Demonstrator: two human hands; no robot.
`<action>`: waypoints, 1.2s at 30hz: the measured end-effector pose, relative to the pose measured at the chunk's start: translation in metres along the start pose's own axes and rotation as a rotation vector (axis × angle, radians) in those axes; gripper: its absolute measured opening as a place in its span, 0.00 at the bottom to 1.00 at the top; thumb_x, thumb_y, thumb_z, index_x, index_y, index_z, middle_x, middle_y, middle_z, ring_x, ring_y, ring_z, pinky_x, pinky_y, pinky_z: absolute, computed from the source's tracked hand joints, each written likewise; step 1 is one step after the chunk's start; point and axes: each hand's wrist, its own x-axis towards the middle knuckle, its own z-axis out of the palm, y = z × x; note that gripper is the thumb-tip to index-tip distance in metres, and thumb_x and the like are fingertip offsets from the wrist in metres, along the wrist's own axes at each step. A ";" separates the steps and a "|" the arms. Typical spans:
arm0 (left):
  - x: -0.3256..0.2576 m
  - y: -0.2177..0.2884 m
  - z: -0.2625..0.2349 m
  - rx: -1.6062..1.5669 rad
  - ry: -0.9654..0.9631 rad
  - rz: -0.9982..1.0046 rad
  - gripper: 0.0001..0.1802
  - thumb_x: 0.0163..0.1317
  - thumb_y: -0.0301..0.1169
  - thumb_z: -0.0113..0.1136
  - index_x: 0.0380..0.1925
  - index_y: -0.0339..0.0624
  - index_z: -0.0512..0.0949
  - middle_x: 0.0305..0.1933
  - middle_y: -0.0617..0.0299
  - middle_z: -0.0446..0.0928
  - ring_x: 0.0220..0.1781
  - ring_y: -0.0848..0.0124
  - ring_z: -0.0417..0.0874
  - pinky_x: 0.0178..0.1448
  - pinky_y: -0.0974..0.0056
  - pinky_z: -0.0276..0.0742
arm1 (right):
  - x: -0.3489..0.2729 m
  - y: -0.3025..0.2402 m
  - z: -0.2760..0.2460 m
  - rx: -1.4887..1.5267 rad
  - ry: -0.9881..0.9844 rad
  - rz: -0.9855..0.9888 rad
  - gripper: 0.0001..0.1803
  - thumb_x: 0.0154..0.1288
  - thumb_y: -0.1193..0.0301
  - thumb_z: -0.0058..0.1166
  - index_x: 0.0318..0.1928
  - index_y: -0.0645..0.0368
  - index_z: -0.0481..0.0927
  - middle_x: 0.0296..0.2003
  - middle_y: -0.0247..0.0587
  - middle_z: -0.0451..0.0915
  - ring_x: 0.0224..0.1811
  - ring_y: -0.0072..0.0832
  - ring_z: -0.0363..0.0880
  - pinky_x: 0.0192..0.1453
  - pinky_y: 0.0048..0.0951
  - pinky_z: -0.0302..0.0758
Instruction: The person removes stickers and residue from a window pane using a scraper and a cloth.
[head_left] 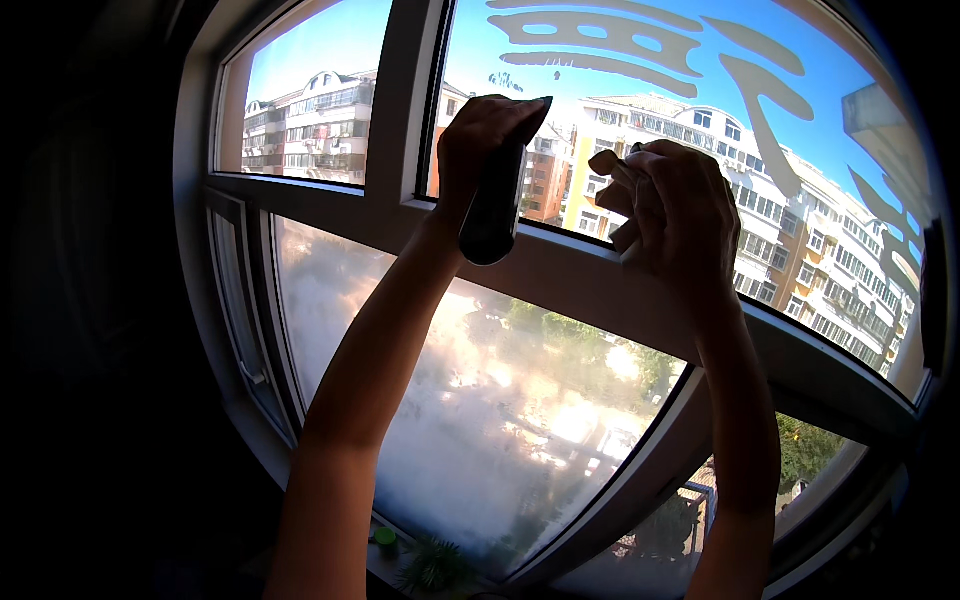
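Note:
Both my arms reach up to the upper right window pane [640, 60]. My left hand [478, 140] grips a dark bottle-shaped tool [494, 210] whose top end points at the glass. Beside it, my right hand [680, 205] is closed on a crumpled light cloth [612, 172] that presses against the lower part of the same pane. The two hands are a short distance apart. Large dark cut-out shapes [600, 45] are stuck on the glass above them.
A thick window frame bar [560, 275] runs just under both hands. The lower pane [480, 420] looks hazy and smeared. A small green item [385, 540] and a spiky green plant [435, 565] stand on the sill. Apartment buildings [800, 230] show outside.

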 end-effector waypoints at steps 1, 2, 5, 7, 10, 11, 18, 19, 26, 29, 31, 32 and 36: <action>0.004 0.001 0.002 0.009 0.018 0.029 0.14 0.58 0.27 0.62 0.45 0.45 0.83 0.38 0.60 0.84 0.43 0.65 0.84 0.47 0.65 0.81 | 0.003 -0.002 0.000 0.009 -0.002 0.007 0.10 0.58 0.77 0.58 0.42 0.55 0.80 0.44 0.37 0.80 0.50 0.37 0.78 0.53 0.39 0.76; 0.011 -0.002 0.003 0.037 -0.006 0.020 0.13 0.58 0.27 0.62 0.45 0.46 0.83 0.37 0.60 0.84 0.42 0.65 0.84 0.47 0.65 0.81 | 0.003 -0.002 0.000 0.004 0.001 0.004 0.10 0.58 0.77 0.58 0.42 0.55 0.80 0.44 0.37 0.80 0.50 0.37 0.78 0.53 0.39 0.76; 0.024 -0.004 0.003 0.162 -0.076 0.041 0.12 0.58 0.27 0.62 0.44 0.48 0.83 0.35 0.62 0.83 0.39 0.66 0.84 0.44 0.65 0.81 | 0.002 -0.002 0.001 -0.007 -0.006 -0.010 0.11 0.58 0.76 0.59 0.42 0.55 0.80 0.45 0.37 0.80 0.50 0.37 0.78 0.53 0.39 0.76; 0.018 -0.008 0.001 0.113 -0.090 0.029 0.12 0.58 0.28 0.63 0.43 0.48 0.84 0.34 0.62 0.83 0.39 0.66 0.84 0.44 0.64 0.81 | 0.002 -0.002 0.000 -0.011 -0.008 -0.031 0.11 0.58 0.76 0.59 0.43 0.55 0.79 0.45 0.37 0.79 0.50 0.37 0.78 0.52 0.39 0.76; 0.014 -0.016 0.000 0.133 -0.081 0.094 0.13 0.58 0.29 0.63 0.45 0.49 0.83 0.35 0.63 0.83 0.39 0.67 0.84 0.43 0.65 0.82 | 0.000 -0.004 0.004 -0.008 -0.016 -0.065 0.11 0.58 0.76 0.59 0.43 0.55 0.79 0.45 0.37 0.79 0.50 0.38 0.78 0.53 0.40 0.76; 0.020 -0.020 -0.001 0.167 -0.080 0.111 0.13 0.58 0.30 0.63 0.45 0.49 0.83 0.35 0.63 0.83 0.39 0.67 0.84 0.43 0.66 0.82 | 0.000 -0.005 0.006 -0.011 -0.010 -0.073 0.11 0.58 0.76 0.59 0.43 0.55 0.79 0.45 0.37 0.79 0.50 0.38 0.77 0.53 0.40 0.76; 0.017 -0.014 0.003 0.142 -0.071 0.098 0.14 0.59 0.31 0.62 0.46 0.47 0.83 0.34 0.60 0.82 0.39 0.66 0.84 0.43 0.65 0.81 | -0.002 -0.005 0.008 -0.039 0.024 -0.126 0.15 0.50 0.76 0.64 0.41 0.54 0.78 0.43 0.35 0.77 0.49 0.35 0.76 0.51 0.38 0.74; 0.021 -0.017 0.002 0.184 -0.071 0.116 0.14 0.59 0.31 0.62 0.46 0.47 0.83 0.34 0.60 0.82 0.39 0.66 0.84 0.43 0.66 0.81 | -0.002 -0.005 0.009 -0.045 0.036 -0.137 0.17 0.47 0.76 0.66 0.40 0.53 0.77 0.42 0.34 0.77 0.48 0.33 0.75 0.50 0.37 0.73; 0.017 -0.008 0.006 0.180 -0.055 0.069 0.17 0.53 0.24 0.63 0.45 0.47 0.82 0.35 0.60 0.83 0.39 0.65 0.84 0.43 0.66 0.82 | -0.002 -0.005 0.009 -0.017 0.058 -0.133 0.17 0.46 0.75 0.66 0.39 0.54 0.77 0.43 0.34 0.76 0.48 0.32 0.74 0.49 0.36 0.73; 0.029 -0.014 0.005 0.228 -0.074 0.093 0.18 0.51 0.24 0.64 0.45 0.48 0.83 0.35 0.60 0.83 0.39 0.65 0.84 0.44 0.65 0.82 | -0.003 -0.008 0.007 -0.016 0.023 -0.121 0.15 0.50 0.76 0.64 0.40 0.54 0.78 0.44 0.35 0.77 0.48 0.34 0.75 0.50 0.38 0.74; 0.027 -0.010 0.006 0.235 -0.091 0.061 0.17 0.52 0.25 0.63 0.44 0.48 0.83 0.34 0.60 0.83 0.39 0.65 0.84 0.45 0.64 0.82 | -0.002 -0.007 0.001 -0.005 -0.023 -0.096 0.12 0.55 0.77 0.61 0.42 0.56 0.79 0.45 0.38 0.78 0.50 0.38 0.77 0.52 0.41 0.75; 0.026 -0.007 0.006 0.237 -0.098 0.047 0.17 0.52 0.25 0.63 0.44 0.48 0.83 0.34 0.60 0.83 0.39 0.65 0.84 0.45 0.64 0.82 | -0.003 -0.007 0.002 0.002 -0.020 -0.093 0.12 0.56 0.77 0.61 0.42 0.56 0.79 0.45 0.38 0.78 0.50 0.38 0.77 0.52 0.40 0.75; 0.030 -0.010 0.006 0.238 -0.095 0.052 0.16 0.52 0.24 0.63 0.43 0.46 0.83 0.36 0.59 0.83 0.40 0.64 0.84 0.46 0.64 0.81 | -0.003 -0.007 0.008 -0.029 0.045 -0.113 0.13 0.52 0.74 0.64 0.39 0.54 0.77 0.43 0.35 0.77 0.48 0.33 0.75 0.49 0.37 0.74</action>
